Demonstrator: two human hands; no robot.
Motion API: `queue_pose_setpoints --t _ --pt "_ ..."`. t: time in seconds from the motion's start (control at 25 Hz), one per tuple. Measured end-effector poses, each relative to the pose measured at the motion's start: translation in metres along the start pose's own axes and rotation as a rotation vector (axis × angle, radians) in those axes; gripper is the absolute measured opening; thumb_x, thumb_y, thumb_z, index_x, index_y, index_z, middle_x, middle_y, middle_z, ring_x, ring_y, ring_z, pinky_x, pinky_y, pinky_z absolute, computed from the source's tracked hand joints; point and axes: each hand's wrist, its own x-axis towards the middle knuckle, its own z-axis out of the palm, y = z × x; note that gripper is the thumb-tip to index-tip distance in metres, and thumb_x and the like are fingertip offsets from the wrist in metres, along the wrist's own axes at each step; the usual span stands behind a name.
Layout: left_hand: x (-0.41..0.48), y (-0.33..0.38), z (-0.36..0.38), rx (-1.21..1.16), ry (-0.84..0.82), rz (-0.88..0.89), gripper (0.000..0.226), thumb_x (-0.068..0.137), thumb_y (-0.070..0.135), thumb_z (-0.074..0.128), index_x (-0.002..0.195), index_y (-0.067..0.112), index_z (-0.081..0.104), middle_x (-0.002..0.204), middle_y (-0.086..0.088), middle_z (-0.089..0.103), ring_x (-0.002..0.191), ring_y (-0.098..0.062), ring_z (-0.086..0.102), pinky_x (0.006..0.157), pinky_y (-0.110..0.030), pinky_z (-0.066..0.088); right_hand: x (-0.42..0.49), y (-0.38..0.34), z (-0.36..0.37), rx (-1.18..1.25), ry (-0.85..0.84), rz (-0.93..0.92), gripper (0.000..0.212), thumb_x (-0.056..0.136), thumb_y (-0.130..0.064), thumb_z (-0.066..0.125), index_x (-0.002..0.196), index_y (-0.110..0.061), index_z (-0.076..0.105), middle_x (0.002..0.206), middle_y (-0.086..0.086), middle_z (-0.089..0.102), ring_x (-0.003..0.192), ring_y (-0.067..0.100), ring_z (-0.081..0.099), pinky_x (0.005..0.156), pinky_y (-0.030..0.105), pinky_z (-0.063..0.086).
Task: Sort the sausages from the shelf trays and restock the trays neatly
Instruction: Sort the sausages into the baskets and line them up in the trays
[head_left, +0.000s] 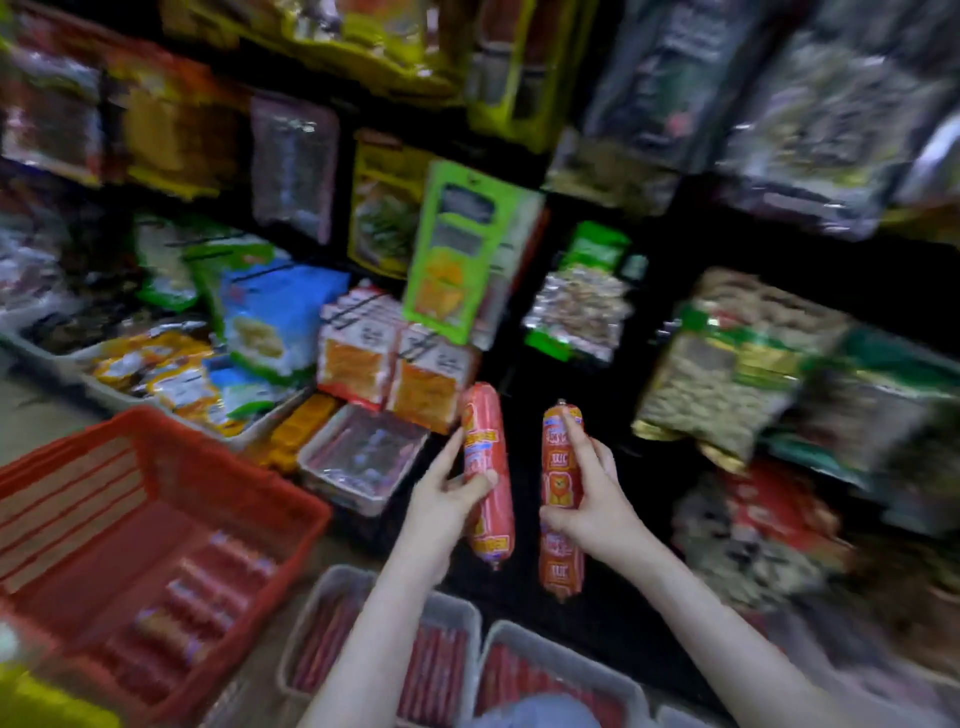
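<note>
**Sausages upright, one in each hand**

Pink sausage (485, 441), a smooth, glossy, plastic-wrapped cylinder, stands almost upright to the right of the basket (67, 499). The left hand (447, 493) grasps its middle, thumb across the front. Orange sausage (560, 566), the same shape with printed labels, is further right of the basket and apart from the pink one. The right hand (597, 499) grips it, index finger stretched along its upper part. The basket is red slatted plastic, with thin sausages (208, 587) on its bottom. Right of the basket, below the hands, grey trays (318, 608) hold rows of red sticks (436, 670).
</note>
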Motion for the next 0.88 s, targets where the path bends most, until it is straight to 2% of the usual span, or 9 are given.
queue_pose_setpoints --t 0.08,0.24,0.4,0.52,0.56,0.64,0.76,0.88 --pt "-0.017 -0.013 0.055 0.030 -0.124 -0.024 0.063 0.085 0.006 0.068 0.135 0.038 0.048 0.097 -0.001 0.072 0.085 -0.012 0.068 0.073 -0.031 0.053 -0.037 0.018 -0.049 0.039 0.083 0.051 0.109 0.072 0.005 0.067 0.143 -0.052 0.008 0.135 -0.001 0.025 0.096 -0.027 0.038 0.074 -0.003 0.035" --pt "-0.038 -0.050 0.139 0.125 -0.304 -0.111 0.063 0.085 0.008 0.069 0.132 0.043 0.046 0.097 -0.004 0.072 0.087 -0.015 0.069 0.079 -0.036 0.055 -0.099 0.069 -0.114 0.063 0.169 0.163 0.107 0.076 0.003 0.068 0.147 -0.048 0.007 0.133 -0.005 0.023 0.100 -0.018 0.037 0.071 -0.004 0.035" --pt "-0.034 -0.108 0.197 0.246 -0.388 -0.214 0.063 0.086 0.009 0.068 0.133 0.044 0.046 0.102 -0.004 0.071 0.091 -0.017 0.069 0.080 -0.037 0.055 -0.140 0.149 -0.147 0.074 0.279 0.294 0.109 0.071 0.004 0.068 0.144 -0.052 0.011 0.136 -0.004 0.023 0.114 0.003 0.038 0.076 -0.006 0.031" --pt "-0.025 -0.169 0.226 0.350 -0.394 -0.319 0.063 0.086 0.009 0.068 0.137 0.039 0.046 0.104 -0.006 0.071 0.091 -0.018 0.069 0.084 -0.040 0.056 -0.166 0.222 -0.155 0.115 0.307 0.399 0.109 0.069 0.010 0.067 0.143 -0.047 0.010 0.138 0.000 0.023 0.105 -0.007 0.036 0.075 -0.008 0.029" --pt "-0.021 -0.195 0.236 0.390 -0.396 -0.362 0.064 0.086 0.009 0.068 0.137 0.039 0.045 0.104 -0.006 0.071 0.092 -0.019 0.069 0.086 -0.042 0.055 -0.176 0.252 -0.155 0.145 0.314 0.446 0.109 0.070 0.011 0.067 0.141 -0.048 0.010 0.140 -0.001 0.021 0.108 -0.007 0.034 0.075 -0.006 0.031" --pt "-0.013 -0.245 0.244 0.456 -0.384 -0.443 0.065 0.085 0.008 0.069 0.138 0.038 0.045 0.108 -0.007 0.070 0.094 -0.023 0.069 0.090 -0.047 0.053 -0.197 0.311 -0.147 0.185 0.305 0.559 0.110 0.070 0.008 0.068 0.143 -0.050 0.010 0.142 -0.002 0.020 0.116 0.006 0.038 0.080 0.002 0.039" --pt "0.001 -0.328 0.246 0.532 -0.346 -0.538 0.066 0.085 0.008 0.069 0.140 0.035 0.044 0.111 -0.007 0.068 0.097 -0.024 0.068 0.092 -0.049 0.052 -0.226 0.402 -0.117 0.200 0.300 0.735 0.115 0.067 0.002 0.069 0.147 -0.048 0.004 0.124 0.001 0.034 0.101 0.017 0.051 0.086 0.028 0.047" --pt "0.009 -0.400 0.231 0.590 -0.289 -0.601 0.067 0.085 0.011 0.070 0.140 0.038 0.044 0.115 0.000 0.066 0.099 -0.019 0.067 0.093 -0.048 0.052 -0.236 0.477 -0.070 0.259 0.289 0.861 0.113 0.066 0.004 0.067 0.151 -0.035 0.003 0.123 0.000 0.038 0.105 0.016 0.046 0.086 0.032 0.045"
